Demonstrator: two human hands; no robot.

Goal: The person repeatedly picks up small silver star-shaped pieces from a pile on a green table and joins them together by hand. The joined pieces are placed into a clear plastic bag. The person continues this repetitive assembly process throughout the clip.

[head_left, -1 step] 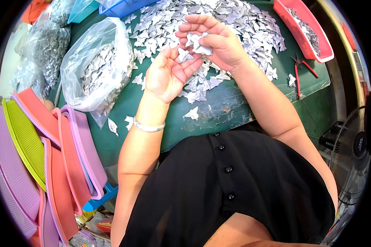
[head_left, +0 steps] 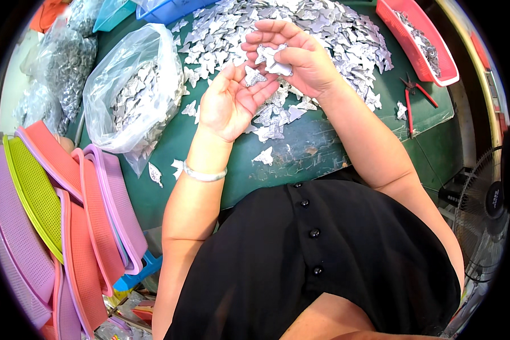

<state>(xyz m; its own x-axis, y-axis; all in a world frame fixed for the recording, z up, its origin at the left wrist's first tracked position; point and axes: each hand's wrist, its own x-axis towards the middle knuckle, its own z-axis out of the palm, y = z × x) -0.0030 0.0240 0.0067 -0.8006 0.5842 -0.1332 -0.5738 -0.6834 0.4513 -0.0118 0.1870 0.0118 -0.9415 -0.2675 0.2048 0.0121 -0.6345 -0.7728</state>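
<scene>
Green worktop [head_left: 323, 147] with a broad heap of silver butterfly-shaped metal pieces [head_left: 323, 28] at its far side; every place below is given relative to this heap. Just nearer than the heap, the right hand [head_left: 292, 56] has its fingers [head_left: 266, 35] curled closed around 1 or 2 butterfly pieces [head_left: 275, 59]. The left hand [head_left: 232, 102], beside it and nearer still, lies palm up with fingers loosely open, 1 butterfly piece [head_left: 254, 76] resting on them. Step in hand, as judged: sorting or inspecting pieces drawn from the heap. The next move calls for a fine pinch to separate thin, flat pieces that tend to cling together. Counts: 2 hands; 1 clear plastic bag [head_left: 130, 85] of like pieces, left of the heap; 1 red tray [head_left: 419, 39], right of it; 1 pair of red-handled pliers [head_left: 416, 96], right and nearer; 1 stack of coloured mesh trays [head_left: 56, 215], far left and nearest; 1 white bracelet [head_left: 204, 174] on the left wrist. Loose pieces in the heap are too many to count.
</scene>
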